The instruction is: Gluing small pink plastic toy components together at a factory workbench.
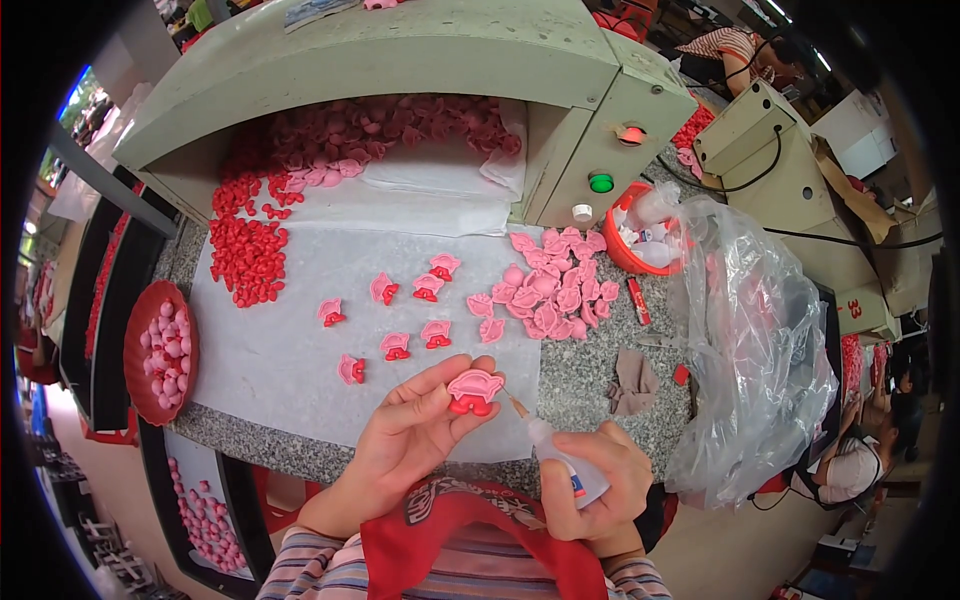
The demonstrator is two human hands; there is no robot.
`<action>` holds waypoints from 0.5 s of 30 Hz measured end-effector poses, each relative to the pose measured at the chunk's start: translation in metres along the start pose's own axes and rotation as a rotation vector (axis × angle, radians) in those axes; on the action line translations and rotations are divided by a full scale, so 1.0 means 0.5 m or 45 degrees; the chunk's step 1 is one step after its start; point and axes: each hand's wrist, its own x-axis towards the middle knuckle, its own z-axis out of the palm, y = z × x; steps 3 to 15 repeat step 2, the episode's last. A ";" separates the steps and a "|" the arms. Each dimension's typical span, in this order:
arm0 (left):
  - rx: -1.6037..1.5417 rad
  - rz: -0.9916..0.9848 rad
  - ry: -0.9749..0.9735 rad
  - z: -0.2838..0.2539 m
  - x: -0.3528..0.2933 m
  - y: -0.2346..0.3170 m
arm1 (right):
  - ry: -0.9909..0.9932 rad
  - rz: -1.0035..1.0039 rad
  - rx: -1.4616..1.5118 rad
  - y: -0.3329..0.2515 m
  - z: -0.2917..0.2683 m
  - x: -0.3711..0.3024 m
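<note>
Between the fingertips of my left hand (418,412) is a small pink plastic piece with a red two-lobed part (474,393) at its lower side. My right hand (598,480) grips a white squeeze bottle (572,462) with a thin pointed nozzle, whose tip is beside the held piece; whether they touch I cannot tell. Beyond my hands, several similar pink-and-red pieces (396,346) lie spread on white paper (270,370). Loose pink shells (550,285) are heaped to their right, and small red parts (248,262) form a pile at the left.
A green-grey metal housing (380,55) with more parts inside stands at the back. To the left is a red basket (135,385) of pink pieces. An orange basket (612,250) of bottles, a red tube (638,302), a cloth (634,383) and clear plastic bag (750,370) are at right.
</note>
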 end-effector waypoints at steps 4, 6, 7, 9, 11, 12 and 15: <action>0.005 0.000 -0.004 -0.003 0.000 0.000 | -0.009 0.001 -0.007 0.000 0.000 -0.001; 0.005 0.000 -0.004 -0.003 0.000 0.000 | -0.009 0.001 -0.007 0.000 0.000 -0.001; 0.005 0.000 -0.004 -0.003 0.000 0.000 | -0.009 0.001 -0.007 0.000 0.000 -0.001; 0.005 0.000 -0.004 -0.003 0.000 0.000 | -0.009 0.001 -0.007 0.000 0.000 -0.001; 0.005 0.000 -0.004 -0.003 0.000 0.000 | -0.009 0.001 -0.007 0.000 0.000 -0.001; 0.005 0.000 -0.004 -0.003 0.000 0.000 | -0.009 0.001 -0.007 0.000 0.000 -0.001; 0.005 0.000 -0.004 -0.003 0.000 0.000 | -0.009 0.001 -0.007 0.000 0.000 -0.001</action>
